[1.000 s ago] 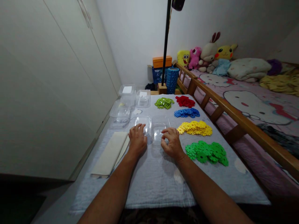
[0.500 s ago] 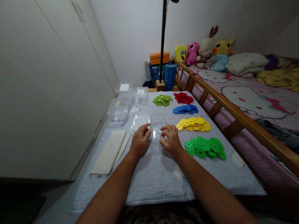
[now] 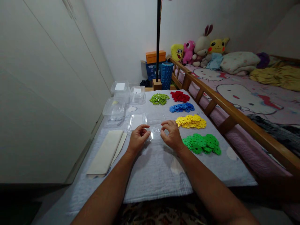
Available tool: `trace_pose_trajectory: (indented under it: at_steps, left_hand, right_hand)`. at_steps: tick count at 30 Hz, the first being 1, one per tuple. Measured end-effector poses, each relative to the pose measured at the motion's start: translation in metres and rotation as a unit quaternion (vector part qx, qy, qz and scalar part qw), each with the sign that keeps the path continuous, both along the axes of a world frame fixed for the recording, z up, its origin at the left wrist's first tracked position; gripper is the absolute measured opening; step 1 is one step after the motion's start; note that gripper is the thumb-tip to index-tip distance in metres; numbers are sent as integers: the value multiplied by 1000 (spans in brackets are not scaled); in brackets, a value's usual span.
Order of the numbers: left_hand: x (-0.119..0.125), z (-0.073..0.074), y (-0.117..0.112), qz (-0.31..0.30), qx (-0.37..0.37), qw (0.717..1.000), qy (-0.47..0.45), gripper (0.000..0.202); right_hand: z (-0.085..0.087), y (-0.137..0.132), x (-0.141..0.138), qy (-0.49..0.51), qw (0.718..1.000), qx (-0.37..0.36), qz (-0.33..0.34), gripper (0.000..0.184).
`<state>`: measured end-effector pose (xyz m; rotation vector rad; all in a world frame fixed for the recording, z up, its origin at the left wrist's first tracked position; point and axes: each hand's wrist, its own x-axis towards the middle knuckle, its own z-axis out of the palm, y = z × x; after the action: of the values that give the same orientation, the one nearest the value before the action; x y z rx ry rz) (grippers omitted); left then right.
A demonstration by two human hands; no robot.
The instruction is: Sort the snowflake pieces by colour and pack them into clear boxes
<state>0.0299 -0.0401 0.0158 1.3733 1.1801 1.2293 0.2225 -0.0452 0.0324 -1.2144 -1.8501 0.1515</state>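
Head view shows a clear plastic box [image 3: 156, 123] on the pale grey-blue cloth [image 3: 157, 175], between the two hands and just beside a clear lid [image 3: 137, 119]; it is colourless and see-through, its edges faint, with a bright white glint low on its left. Left hand [image 3: 138, 137] and right hand [image 3: 171, 134] have bent fingers; whether either grips the box, I cannot tell

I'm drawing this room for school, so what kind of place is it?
It looks like a bedroom, maybe a child's. There's pink cartoon bedding on the right, behind a wooden rail, and stuffed toys sit in a row at the far end.
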Motion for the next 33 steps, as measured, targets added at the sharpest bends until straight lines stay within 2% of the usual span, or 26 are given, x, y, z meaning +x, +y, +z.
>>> trace_pose_trajectory:
  at_steps: [3, 7, 10, 13, 17, 22, 28, 33]
  left_hand:
    - [1, 0, -1, 2, -9, 1000, -20, 27]
    - [2, -1, -2, -14, -19, 999, -36, 27]
    - [3, 0, -3, -34, -26, 998, -40, 32]
    - [5, 1, -3, -44, -36, 997, -44, 45]
    - [5, -1, -3, -59, -51, 995, -57, 58]
    - [4, -5, -2, -70, -57, 993, -79, 59]
    - [3, -5, -2, -69, -72, 989, -106, 61]
    - [3, -3, -2, -57, -102, 985, -124, 60]
  right_hand:
    - [18, 2, 30, -16, 1000, -16, -16, 10]
    - [37, -12, 93, -76, 993, -73, -54, 9]
    - [36, -36, 140, -133, 979, -122, -95, 18]
    - [25, -60, 169, -185, 960, -166, -126, 29]
    - [8, -76, 179, -224, 937, -209, -165, 36]
    - [-6, -73, 177, -250, 923, -219, -194, 39]
    - [-12, -68, 177, -234, 931, -195, -201, 28]
    - [-3, -67, 177, -174, 948, -205, -168, 14]
